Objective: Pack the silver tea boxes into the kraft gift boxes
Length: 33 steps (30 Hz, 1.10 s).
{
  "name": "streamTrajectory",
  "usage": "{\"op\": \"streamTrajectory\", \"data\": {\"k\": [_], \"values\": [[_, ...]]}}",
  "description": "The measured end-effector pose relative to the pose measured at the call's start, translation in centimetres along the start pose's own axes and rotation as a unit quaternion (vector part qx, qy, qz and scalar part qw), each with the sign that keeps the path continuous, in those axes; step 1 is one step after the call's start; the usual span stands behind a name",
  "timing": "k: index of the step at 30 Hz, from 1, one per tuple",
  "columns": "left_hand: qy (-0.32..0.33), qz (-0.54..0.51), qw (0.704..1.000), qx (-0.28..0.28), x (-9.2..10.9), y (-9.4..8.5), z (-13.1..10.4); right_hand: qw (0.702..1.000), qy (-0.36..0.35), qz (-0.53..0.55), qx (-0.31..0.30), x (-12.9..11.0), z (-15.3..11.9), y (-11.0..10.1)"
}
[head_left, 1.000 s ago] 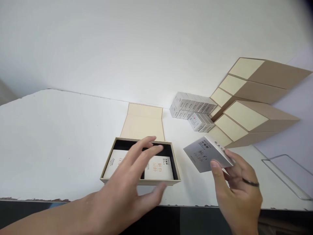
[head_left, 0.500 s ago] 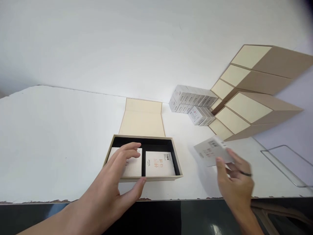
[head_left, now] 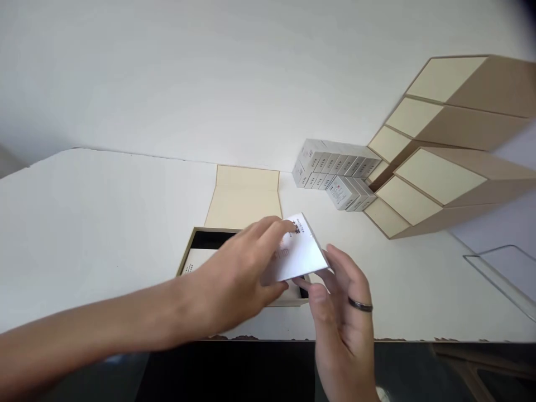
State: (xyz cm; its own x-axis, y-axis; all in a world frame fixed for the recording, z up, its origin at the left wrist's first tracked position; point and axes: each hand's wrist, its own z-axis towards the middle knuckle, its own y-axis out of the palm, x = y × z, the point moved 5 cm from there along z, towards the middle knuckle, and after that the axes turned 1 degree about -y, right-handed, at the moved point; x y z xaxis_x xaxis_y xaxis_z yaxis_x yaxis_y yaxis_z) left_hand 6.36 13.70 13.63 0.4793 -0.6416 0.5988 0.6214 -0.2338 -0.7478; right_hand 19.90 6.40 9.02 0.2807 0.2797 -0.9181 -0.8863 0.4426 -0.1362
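A small white tea box (head_left: 299, 254) with dark and reddish print is held tilted above the right part of a cream gift box (head_left: 181, 268). My left hand (head_left: 247, 262) grips it from the left, fingers over its top and thumb at the near edge. At its right corner is my right hand (head_left: 345, 312), a dark ring on one finger, its fingertips at the edge and partly underneath. The gift box lies open, its lid (head_left: 245, 195) folded back and its inside black. A white tea box (head_left: 196, 259) inside on the left shows partly; my hands hide much of the rest.
Several small white boxes (head_left: 335, 162) are stacked by the wall at the back right. Next to them stand several large cream boxes (head_left: 444, 173). A wire frame (head_left: 498, 285) lies at the far right. The white table's chipped front edge (head_left: 243, 338) runs below my hands.
The right hand has brought the tea box leftward to above the gift box. My left hand has moved right, off the box inside, and taken hold of it. The view has shifted slightly.
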Motion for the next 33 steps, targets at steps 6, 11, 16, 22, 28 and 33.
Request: {"op": "streamTrajectory", "data": {"k": [6, 11, 16, 22, 28, 33], "values": [[-0.053, 0.021, 0.977, -0.205, -1.6, 0.7, 0.1, 0.998, 0.007, 0.014, 0.064, 2.1, -1.7, -2.2], [-0.130, 0.001, 0.951, -0.282, -2.4, 1.5, 0.3, 0.997, -0.001, -0.018, 0.076, 3.3, -2.5, -3.6], [-0.115, 0.075, 0.961, -0.238, -3.0, 0.6, 0.3, 0.997, 0.017, -0.018, 0.074, 4.1, -3.0, -3.9], [-0.071, 0.050, 0.971, -0.223, -2.3, 1.6, 0.3, 0.993, 0.070, -0.016, 0.091, 4.0, -3.6, -3.2], [-0.107, 0.050, 0.960, -0.252, -2.8, 2.2, 1.1, 0.991, 0.086, -0.027, 0.094, 3.8, -3.9, -3.0], [-0.115, 0.022, 0.954, -0.276, -3.2, 2.3, 0.0, 0.991, 0.097, -0.040, 0.077, 4.0, -4.3, -2.5]]}}
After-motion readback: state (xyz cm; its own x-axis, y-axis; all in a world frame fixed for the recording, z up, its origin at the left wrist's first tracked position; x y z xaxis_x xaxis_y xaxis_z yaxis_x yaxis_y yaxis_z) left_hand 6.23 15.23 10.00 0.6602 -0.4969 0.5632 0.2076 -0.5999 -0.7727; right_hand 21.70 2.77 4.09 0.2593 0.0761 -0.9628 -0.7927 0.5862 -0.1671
